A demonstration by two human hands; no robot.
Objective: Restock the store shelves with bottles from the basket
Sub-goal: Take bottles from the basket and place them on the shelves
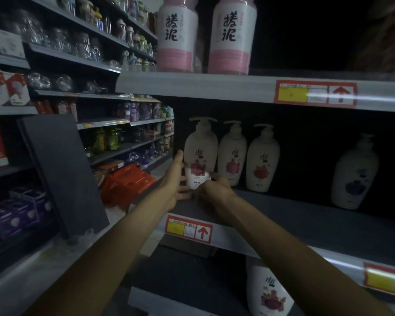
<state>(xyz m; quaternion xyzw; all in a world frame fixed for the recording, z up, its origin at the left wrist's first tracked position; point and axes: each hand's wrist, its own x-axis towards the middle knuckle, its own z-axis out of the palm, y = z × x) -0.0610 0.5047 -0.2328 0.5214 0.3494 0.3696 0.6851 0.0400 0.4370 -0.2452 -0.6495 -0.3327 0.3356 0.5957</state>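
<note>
While both arms are reaching into the middle shelf [306, 215], the left hand [176, 181] is pressing against the left side of a white pump bottle [200, 151]. Its thumb is pointing up along the bottle and its fingers are lying fairly straight by the base, so that hand is looking open rather than wrapped. The right hand [214, 190] is curling its fingers round the bottle's lower right corner and gripping it, though it's a bit blurry right there. The bottle is standing upright at the far left end of the shelf with its red flower label facing out; the hands are covering its base, so I can't tell if it's fully resting. It's sitting just beside a second pump bottle [232, 156], with a third [262, 160] lining up to the right. A fourth with a bluish label [354, 174] is sitting well apart in the dark. Two tall pink-and-white bottles [177, 35] are standing side by side on the upper shelf [192, 85], and another pump bottle [267, 290] is showing on the shelf below. The red basket [128, 181] is sitting on the floor off to the left. Red-and-yellow price tags [188, 229] are hanging on the shelf edges.
</note>
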